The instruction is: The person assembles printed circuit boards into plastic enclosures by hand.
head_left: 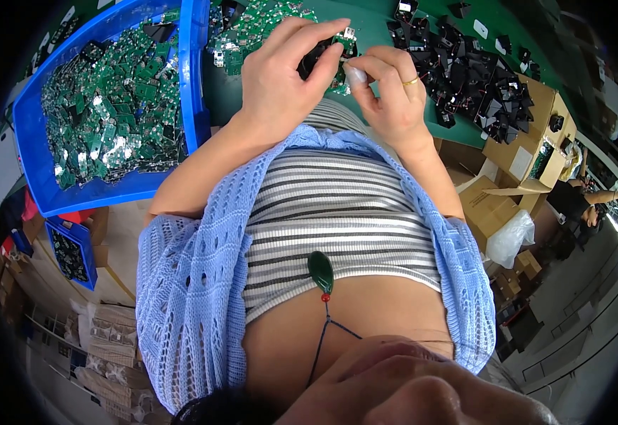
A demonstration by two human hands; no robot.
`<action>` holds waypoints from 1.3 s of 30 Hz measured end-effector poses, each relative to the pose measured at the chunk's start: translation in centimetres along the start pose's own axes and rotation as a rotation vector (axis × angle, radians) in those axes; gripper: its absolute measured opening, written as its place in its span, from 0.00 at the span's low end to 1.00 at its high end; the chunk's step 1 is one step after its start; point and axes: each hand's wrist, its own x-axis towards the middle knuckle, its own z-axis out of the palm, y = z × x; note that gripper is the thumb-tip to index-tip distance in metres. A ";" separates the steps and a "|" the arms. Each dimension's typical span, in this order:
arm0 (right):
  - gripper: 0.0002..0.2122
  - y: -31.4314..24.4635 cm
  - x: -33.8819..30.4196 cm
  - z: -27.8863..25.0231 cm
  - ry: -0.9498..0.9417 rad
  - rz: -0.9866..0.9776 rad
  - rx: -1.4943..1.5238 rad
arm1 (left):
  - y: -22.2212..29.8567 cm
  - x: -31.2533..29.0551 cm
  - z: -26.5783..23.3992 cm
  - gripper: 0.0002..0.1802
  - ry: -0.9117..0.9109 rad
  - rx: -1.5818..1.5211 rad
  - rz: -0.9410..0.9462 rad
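My left hand holds a small green circuit board between thumb and fingers, above the green work surface near my body. A black part shows between the thumb and fingers of that hand, mostly hidden. Close against the board is my right hand, its thumb and forefinger pinched together at the board's lower edge. Whatever sits in that pinch is too small to make out. Beyond my left hand lies a spread of green circuit boards. To the right is a heap of black plastic parts with thin wires.
A large blue bin full of loose green boards stands at my left. Cardboard boxes flank the right edge of the green table. A smaller blue crate sits lower left. Another person is far right.
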 end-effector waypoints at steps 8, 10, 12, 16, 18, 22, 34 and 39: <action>0.13 0.2 -0.2 0.4 0.014 -0.099 -0.066 | 0.7 0.0 -0.3 0.16 -0.072 -0.013 -0.047; 0.14 0.2 -0.3 0.4 0.007 -0.106 -0.077 | 1.0 0.1 -0.5 0.16 -0.102 -0.015 -0.101; 0.16 0.2 -0.4 0.4 -0.020 -0.119 -0.033 | 0.8 0.1 -0.5 0.15 -0.133 -0.014 -0.156; 0.15 0.2 -0.8 0.2 -0.078 -0.146 -0.027 | -0.4 -0.3 0.2 0.12 -0.058 -0.014 -0.060; 0.13 -0.1 -0.7 0.1 -0.073 -0.066 -0.036 | -0.3 -0.3 0.3 0.12 -0.045 -0.013 -0.038; 0.13 -0.3 -0.7 -0.1 -0.061 0.083 0.073 | 0.1 -0.1 0.2 0.13 -0.036 0.009 -0.008; 0.09 -0.7 -0.1 -0.3 -0.157 0.422 0.331 | 0.1 -0.4 0.5 0.13 -0.030 0.071 0.060; 0.08 -0.7 -0.8 0.3 -0.034 0.357 0.320 | -0.3 -0.4 0.4 0.12 -0.040 -0.033 -0.062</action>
